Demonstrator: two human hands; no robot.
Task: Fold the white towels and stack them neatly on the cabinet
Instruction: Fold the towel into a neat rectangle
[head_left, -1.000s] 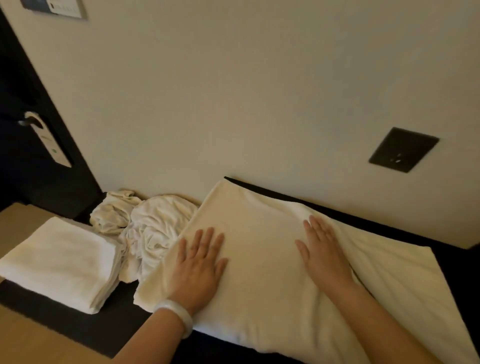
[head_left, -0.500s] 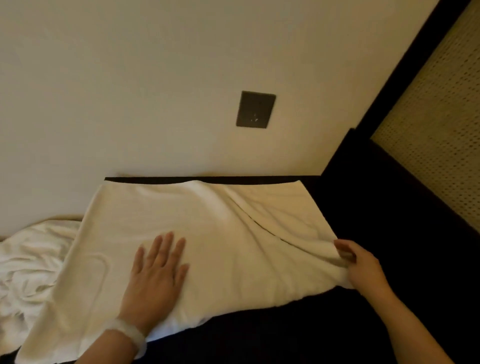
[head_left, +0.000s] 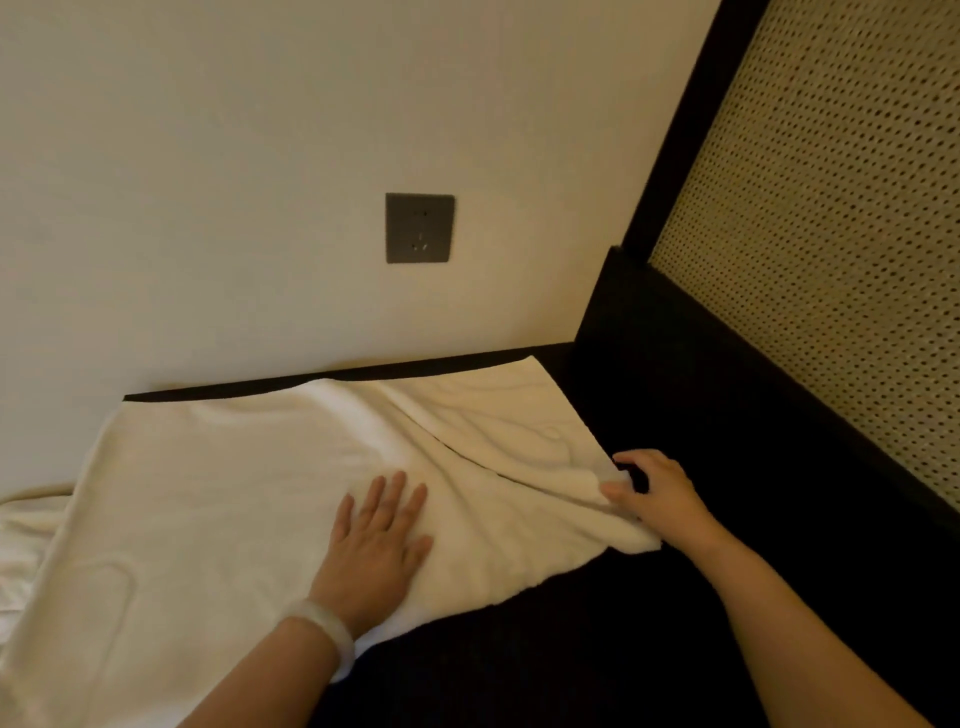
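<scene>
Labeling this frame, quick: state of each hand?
Left hand: open, pressed flat on the white towel.
Right hand: closed, pinching the towel's right edge.

White towel (head_left: 234, 519) spread on the dark cabinet top (head_left: 597, 649). Left hand (head_left: 376, 545), at 7 o'clock, lies flat on it with fingers straight. Right hand (head_left: 657, 499), at 4 o'clock, pinches its right edge. Crumpled towel (head_left: 26, 535) at 8 o'clock, wall socket (head_left: 420, 227) at 12 o'clock, perforated panel (head_left: 831, 234) at 2 o'clock.
</scene>
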